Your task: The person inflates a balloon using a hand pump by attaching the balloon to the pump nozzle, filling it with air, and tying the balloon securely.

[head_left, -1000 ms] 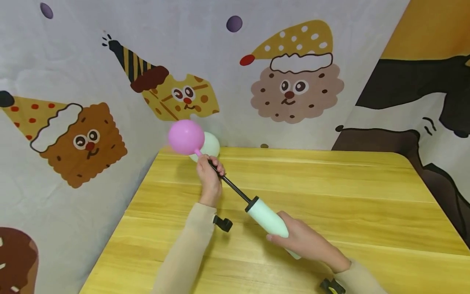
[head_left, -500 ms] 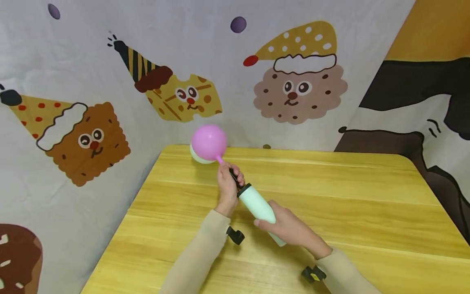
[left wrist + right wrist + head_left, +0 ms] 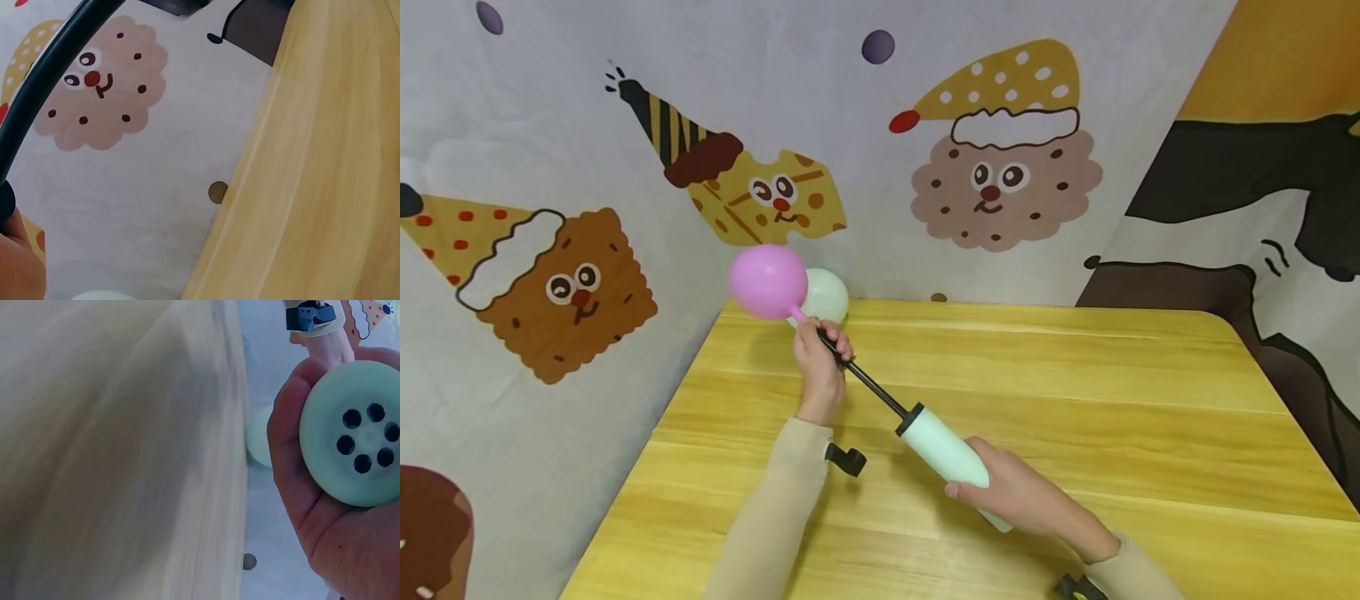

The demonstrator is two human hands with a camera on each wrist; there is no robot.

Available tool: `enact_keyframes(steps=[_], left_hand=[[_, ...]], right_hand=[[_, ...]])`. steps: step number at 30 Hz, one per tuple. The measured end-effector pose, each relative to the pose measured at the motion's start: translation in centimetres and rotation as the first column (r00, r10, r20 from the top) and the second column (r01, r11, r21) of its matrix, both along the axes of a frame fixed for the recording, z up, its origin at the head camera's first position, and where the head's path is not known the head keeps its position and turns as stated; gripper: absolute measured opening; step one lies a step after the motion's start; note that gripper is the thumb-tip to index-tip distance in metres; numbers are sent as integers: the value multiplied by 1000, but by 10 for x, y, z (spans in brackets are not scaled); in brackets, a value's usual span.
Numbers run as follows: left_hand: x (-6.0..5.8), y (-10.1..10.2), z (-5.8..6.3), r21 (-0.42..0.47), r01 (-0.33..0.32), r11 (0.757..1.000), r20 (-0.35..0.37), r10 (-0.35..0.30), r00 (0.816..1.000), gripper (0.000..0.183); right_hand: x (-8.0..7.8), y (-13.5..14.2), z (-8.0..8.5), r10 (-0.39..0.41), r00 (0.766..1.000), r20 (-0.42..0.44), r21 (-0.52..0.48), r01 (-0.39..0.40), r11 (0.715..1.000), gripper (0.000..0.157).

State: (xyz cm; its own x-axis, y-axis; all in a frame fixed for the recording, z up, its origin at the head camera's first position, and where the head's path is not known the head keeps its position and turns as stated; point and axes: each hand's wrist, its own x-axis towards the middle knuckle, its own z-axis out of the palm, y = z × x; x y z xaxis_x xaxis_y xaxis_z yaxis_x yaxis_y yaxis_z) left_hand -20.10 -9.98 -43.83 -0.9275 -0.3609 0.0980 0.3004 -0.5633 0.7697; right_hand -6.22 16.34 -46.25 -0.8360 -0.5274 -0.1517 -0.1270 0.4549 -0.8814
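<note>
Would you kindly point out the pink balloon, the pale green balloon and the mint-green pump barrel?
Pink balloon [image 3: 768, 282], head view: middle of its body.
Pale green balloon [image 3: 828, 295], head view: its uncovered right side.
Mint-green pump barrel [image 3: 943, 447], head view: its uncovered side.

Room right of pump [image 3: 942, 446]; pink balloon [image 3: 767, 282] blocks far left.

One left sleeve [image 3: 769, 512] and one right sleeve [image 3: 1138, 573], plain beige, long, reaching the wrist; one small black left wrist mount [image 3: 846, 459], angular; one black right wrist mount [image 3: 1078, 587], yellow-marked.
</note>
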Motion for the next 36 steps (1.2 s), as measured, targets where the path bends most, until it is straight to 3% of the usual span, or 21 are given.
enact_keyframes(steps=[4, 13, 17, 24, 29, 36], left_hand=[[0, -5, 0, 32, 15, 999, -8, -15, 1000, 32], [4, 12, -6, -22, 51, 998, -34, -52, 998, 35], [8, 25, -8, -36, 69, 997, -27, -70, 997, 38], [17, 46, -16, -23, 157, 987, 22, -157, 987, 37], [16, 43, -18, 5, 147, 989, 49, -147, 988, 35], [10, 22, -10, -44, 106, 993, 22, -105, 994, 36]], right_hand=[[3, 5, -3, 17, 999, -49, 12, -17, 1000, 52], [-1, -4, -2, -12, 998, -68, 30, 14, 999, 53], [-8, -11, -1, -33, 997, -73, 36, 36, 999, 56], [-27, -28, 6, -59, 996, -61, 5, 59, 998, 57], [-29, -36, 4, -64, 998, -18, -14, 64, 998, 60], [-21, -32, 1, -63, 998, 14, -39, 63, 997, 58]])
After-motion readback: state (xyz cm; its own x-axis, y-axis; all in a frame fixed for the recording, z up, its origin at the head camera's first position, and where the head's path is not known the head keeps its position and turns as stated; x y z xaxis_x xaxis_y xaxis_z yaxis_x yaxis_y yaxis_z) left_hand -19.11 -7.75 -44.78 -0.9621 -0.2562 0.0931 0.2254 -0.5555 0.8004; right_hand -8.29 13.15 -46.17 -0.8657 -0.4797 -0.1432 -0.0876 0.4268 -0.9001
